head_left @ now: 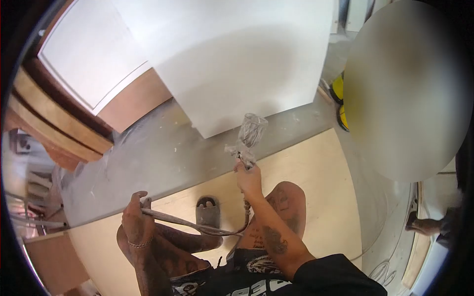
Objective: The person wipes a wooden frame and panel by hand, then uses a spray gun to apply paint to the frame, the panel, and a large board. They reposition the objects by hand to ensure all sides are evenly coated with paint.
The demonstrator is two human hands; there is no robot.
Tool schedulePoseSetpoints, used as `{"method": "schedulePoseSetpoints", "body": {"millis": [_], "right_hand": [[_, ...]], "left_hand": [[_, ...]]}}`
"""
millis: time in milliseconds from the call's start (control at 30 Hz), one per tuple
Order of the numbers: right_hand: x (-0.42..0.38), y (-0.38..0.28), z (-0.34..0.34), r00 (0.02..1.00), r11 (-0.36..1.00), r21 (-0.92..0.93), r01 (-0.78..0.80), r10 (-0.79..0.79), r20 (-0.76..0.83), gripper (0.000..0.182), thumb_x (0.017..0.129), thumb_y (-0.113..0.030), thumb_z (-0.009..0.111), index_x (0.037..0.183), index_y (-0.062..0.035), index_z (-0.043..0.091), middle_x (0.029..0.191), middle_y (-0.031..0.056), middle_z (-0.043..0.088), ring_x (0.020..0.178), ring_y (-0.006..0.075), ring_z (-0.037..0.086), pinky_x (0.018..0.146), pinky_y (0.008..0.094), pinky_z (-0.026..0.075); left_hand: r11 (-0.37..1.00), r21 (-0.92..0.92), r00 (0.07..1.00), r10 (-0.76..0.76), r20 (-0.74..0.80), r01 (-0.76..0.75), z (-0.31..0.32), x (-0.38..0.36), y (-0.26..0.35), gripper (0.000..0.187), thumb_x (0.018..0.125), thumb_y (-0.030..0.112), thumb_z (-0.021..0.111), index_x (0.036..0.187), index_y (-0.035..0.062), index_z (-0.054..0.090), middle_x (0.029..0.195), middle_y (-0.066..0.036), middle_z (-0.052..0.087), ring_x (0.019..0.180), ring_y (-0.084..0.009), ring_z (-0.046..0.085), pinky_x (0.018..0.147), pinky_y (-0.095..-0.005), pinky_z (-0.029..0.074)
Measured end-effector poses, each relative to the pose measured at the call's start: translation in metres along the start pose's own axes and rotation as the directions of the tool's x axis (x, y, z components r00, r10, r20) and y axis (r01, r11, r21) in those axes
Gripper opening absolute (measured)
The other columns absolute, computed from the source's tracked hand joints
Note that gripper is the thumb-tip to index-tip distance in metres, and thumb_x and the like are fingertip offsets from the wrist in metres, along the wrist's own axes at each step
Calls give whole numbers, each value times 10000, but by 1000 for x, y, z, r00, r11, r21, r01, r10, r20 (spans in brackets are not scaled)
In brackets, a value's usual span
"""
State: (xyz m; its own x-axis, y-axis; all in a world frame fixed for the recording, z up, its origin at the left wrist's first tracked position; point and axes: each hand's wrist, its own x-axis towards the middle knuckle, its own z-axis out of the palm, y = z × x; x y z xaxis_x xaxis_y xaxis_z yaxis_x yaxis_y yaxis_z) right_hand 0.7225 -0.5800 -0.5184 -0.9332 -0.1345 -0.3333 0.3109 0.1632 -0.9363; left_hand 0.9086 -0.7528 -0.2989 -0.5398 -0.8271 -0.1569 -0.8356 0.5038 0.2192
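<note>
My right hand (249, 178) is closed around the handle of a spray gun (252, 131) whose cup and head are wrapped in crumpled clear plastic. The gun points toward a large white panel (232, 64) standing in front of me. My left hand (134, 217) grips a grey hose (192, 223) near my left knee. The hose loops across between my legs and runs up to the bottom of the gun. Plastic and fingers hide the gun's trigger and nozzle.
Under my sandalled foot (208, 212) lies a pale wooden board (316, 167) on a dusty grey floor (153, 148). White and brown panels (136, 101) lean at the left, beside curved wooden pieces (54, 118). At the right are a blurred oval area, yellow objects (341, 118) and another person's foot (424, 224).
</note>
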Motion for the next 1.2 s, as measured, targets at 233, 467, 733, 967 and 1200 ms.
{"method": "schedulePoseSetpoints", "body": {"millis": [233,467,733,967,1200], "right_hand": [[-32,-3,35,992,998,-44,41,-36,122,280,952,-273,617,848,-15,648,685,22,591,559,126,497,537,321,416],[-43,-11,27,930,958,49,-284,263,257,254,921,-259,644,784,-46,626,572,20,503,438,118,453,386,311,335],[-67,-5,69,912,904,153,-399,375,165,245,919,-271,627,854,-35,642,554,31,492,393,123,436,358,305,329],[-95,46,122,960,921,-313,233,-270,-79,352,929,-305,629,1050,25,659,823,207,695,743,363,681,678,418,521],[-72,15,74,856,939,-344,-23,-159,-491,340,937,-277,623,1077,32,650,903,206,701,859,363,671,783,406,501]], "left_hand": [[969,-78,948,209,-241,-234,22,17,-41,198,867,85,676,1058,50,639,793,-156,632,735,-289,619,676,-398,481],[920,-161,928,330,-172,-357,97,78,-76,204,848,127,699,1038,74,646,889,-146,660,870,-337,629,779,-425,498],[876,-336,938,337,-88,-346,155,192,-136,210,858,156,668,1059,96,655,988,-189,695,920,-363,678,804,-415,529],[907,-307,898,366,245,-287,196,239,-172,228,888,196,612,1098,123,663,1110,-170,676,1062,-358,636,906,-445,504],[910,-311,874,370,314,-274,186,241,-157,254,883,196,585,1103,98,668,1119,-190,675,1082,-374,628,925,-451,494]]}}
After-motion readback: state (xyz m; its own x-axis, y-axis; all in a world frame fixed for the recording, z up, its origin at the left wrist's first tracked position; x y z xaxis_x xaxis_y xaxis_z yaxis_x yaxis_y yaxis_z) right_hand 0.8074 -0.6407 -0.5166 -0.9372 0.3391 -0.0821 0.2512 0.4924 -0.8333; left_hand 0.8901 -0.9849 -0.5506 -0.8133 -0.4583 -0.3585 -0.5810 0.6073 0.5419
